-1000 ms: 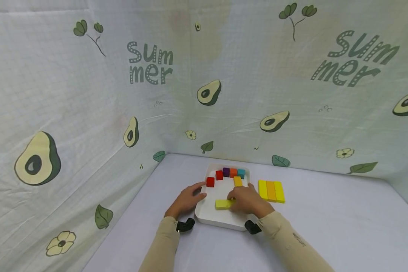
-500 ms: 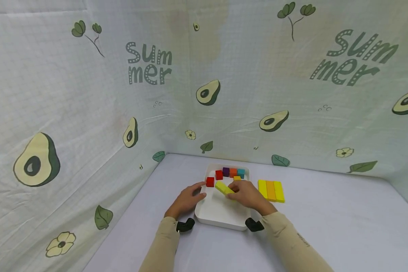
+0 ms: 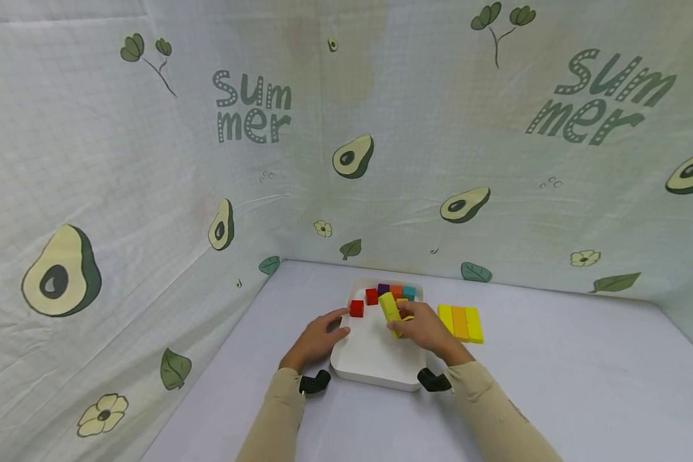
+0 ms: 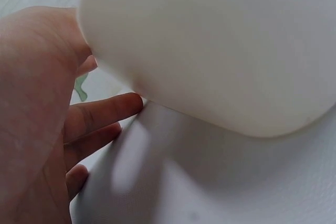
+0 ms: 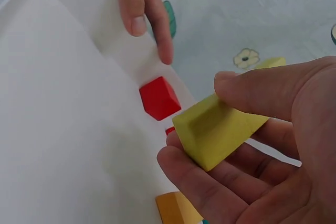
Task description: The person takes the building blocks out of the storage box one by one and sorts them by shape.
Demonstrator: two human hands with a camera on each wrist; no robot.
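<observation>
My right hand (image 3: 421, 324) pinches a long yellow block (image 3: 389, 307) above the white tray (image 3: 375, 362). In the right wrist view the thumb presses the top of the yellow block (image 5: 220, 124) and the fingers support it from beneath; one end points out past the fingertips. With relaxed fingers, my left hand (image 3: 317, 339) rests at the tray's left rim. The left wrist view shows a fingertip of the left hand (image 4: 100, 119) against the tray's outer wall (image 4: 210, 61). A red cube (image 3: 357, 308) sits inside, close to the left fingertips.
Along the tray's far side stand another red cube (image 3: 371, 296), a purple cube (image 3: 384, 289), an orange-red cube (image 3: 396, 291) and a blue cube (image 3: 409, 292). An orange block (image 5: 176, 208) lies below my right hand. Right of the tray, an orange bar (image 3: 460, 324) lies between two yellow bars.
My right hand has lifted the yellow block off the tray floor, moved it toward the far side and turned it from crosswise to nearly lengthwise. The left hand stays put.
</observation>
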